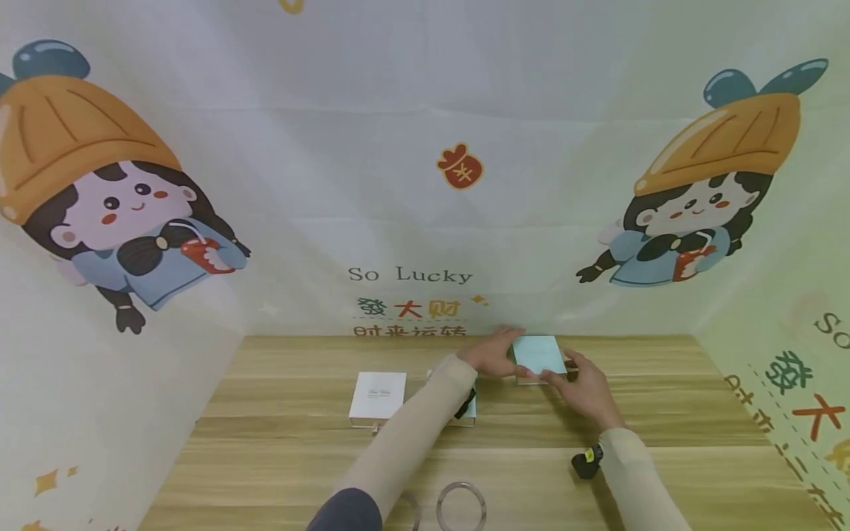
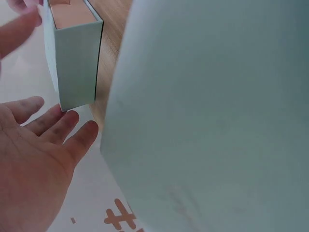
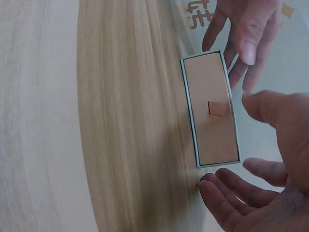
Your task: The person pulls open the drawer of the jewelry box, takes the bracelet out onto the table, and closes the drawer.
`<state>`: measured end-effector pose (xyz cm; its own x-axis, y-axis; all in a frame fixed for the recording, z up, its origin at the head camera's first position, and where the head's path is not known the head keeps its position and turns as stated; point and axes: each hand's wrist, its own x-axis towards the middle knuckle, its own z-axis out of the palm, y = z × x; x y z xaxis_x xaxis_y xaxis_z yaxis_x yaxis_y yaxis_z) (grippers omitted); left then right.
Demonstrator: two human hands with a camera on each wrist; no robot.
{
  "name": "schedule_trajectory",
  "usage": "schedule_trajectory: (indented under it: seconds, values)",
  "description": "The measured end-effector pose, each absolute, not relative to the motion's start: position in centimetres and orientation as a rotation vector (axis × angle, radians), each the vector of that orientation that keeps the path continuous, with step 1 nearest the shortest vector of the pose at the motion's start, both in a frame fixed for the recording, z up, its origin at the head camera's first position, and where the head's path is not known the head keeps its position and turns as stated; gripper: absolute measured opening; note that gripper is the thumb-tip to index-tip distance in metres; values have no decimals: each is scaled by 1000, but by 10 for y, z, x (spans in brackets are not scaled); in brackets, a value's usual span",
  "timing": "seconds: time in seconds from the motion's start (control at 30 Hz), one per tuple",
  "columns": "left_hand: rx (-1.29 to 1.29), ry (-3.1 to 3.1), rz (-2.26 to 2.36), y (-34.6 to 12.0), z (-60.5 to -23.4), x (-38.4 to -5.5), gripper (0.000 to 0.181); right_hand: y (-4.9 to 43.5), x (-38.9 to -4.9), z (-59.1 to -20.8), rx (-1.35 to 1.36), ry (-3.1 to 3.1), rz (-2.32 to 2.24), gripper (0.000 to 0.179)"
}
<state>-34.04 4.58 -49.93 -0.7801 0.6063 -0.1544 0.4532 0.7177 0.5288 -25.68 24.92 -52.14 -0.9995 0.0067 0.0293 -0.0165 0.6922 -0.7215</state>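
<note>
A pale green drawer-style box (image 1: 539, 354) stands at the back of the table, by the printed cloth. Its tan drawer front (image 3: 205, 137), with a small ribbon tab, faces the person in the right wrist view. My left hand (image 1: 493, 355) is at the box's left side, fingers extended and fingertips right at its edge. On the opposite side is my right hand (image 1: 587, 391), its thumb by the top front edge and its loosely bent fingers beside the right end. Both hands frame the box (image 2: 77, 67), with neither curled tightly round it.
A white box (image 1: 377, 394) sits at left on the wooden table (image 1: 279, 428). Another box (image 1: 467, 422) is partly hidden by the left forearm. Near the front edge lie a round bangle (image 1: 440, 509) and a second bangle (image 1: 417, 510), half covered by the sleeve.
</note>
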Motion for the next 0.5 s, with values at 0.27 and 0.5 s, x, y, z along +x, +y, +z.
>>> schedule_trajectory:
  seconds: [0.27,0.5]
  values:
    - [773,2610,644,47,-503,-342,89,245,-258,-527,-119,-2830,1235,59]
    - [774,2631,636,49,-504,-340,88,248,-255,-525,-152,-2807,1270,55]
